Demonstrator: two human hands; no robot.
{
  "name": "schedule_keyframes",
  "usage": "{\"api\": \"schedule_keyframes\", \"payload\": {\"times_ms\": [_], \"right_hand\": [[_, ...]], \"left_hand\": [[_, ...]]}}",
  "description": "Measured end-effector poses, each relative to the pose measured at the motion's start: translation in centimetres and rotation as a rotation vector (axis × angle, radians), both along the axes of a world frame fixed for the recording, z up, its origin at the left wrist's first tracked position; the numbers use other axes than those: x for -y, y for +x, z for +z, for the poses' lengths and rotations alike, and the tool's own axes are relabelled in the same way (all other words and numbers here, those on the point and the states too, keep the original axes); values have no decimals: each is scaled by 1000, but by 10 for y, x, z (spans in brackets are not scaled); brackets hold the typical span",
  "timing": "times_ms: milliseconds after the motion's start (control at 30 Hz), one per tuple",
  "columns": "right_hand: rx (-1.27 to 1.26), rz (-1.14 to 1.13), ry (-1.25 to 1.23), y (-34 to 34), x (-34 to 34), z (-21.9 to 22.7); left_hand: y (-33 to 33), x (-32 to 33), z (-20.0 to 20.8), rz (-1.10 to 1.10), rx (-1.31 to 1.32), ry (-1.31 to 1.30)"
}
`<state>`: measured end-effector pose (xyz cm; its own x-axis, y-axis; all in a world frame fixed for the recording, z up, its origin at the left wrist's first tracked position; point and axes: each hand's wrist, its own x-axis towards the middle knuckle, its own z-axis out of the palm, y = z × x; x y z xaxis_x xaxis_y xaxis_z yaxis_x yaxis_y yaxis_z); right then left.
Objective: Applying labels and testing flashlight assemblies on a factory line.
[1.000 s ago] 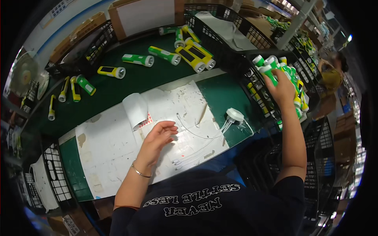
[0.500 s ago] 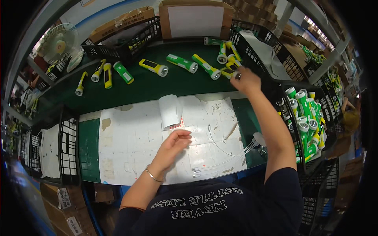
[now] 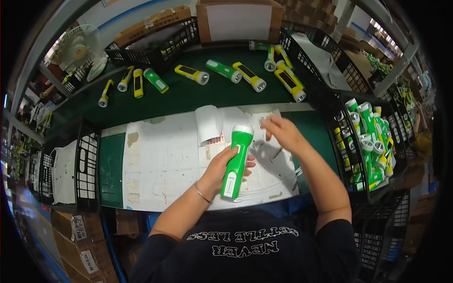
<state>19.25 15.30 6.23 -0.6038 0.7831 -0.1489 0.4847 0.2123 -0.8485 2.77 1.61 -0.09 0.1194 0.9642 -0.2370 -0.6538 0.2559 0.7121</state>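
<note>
My left hand point(image 3: 219, 169) is wrapped round the middle of a green flashlight point(image 3: 237, 162) with a white head and a white slider panel. The flashlight is held above the white work sheet point(image 3: 160, 165), head pointing away from me. To the right of its head is my right hand point(image 3: 285, 134), apart from it, with fingers loosely bent and nothing visible between them. A curled white paper point(image 3: 208, 123) with small red stickers point(image 3: 215, 140) lies just beyond the flashlight. White cables point(image 3: 269, 170) lie on the sheet, partly hidden behind the flashlight and my left hand.
Several green and yellow flashlights point(image 3: 191, 74) are spread over the dark green bench point(image 3: 165, 101) at the back. A black crate point(image 3: 368, 188) full of flashlights stands on the right. Other black crates stand at the left point(image 3: 87, 167) and the back point(image 3: 151, 55), near a cardboard box point(image 3: 204, 23).
My right hand has come back from the far-right flashlights toward the middle. A green flashlight is now in my left hand, which was empty before.
</note>
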Motion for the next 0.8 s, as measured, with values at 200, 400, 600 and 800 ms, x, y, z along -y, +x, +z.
{"api": "schedule_keyframes", "payload": {"times_ms": [200, 400, 600, 800], "right_hand": [[-260, 88, -248, 18, 51, -60], [-212, 19, -277, 26, 75, -64], [-196, 58, 108, 19, 88, -51], [14, 188, 686, 0, 102, -28]], "left_hand": [[-4, 11, -15, 83, 206, -177], [8, 12, -9, 125, 209, -169], [7, 10, -10, 143, 171, -170], [7, 8, 12, 257, -168, 63]]}}
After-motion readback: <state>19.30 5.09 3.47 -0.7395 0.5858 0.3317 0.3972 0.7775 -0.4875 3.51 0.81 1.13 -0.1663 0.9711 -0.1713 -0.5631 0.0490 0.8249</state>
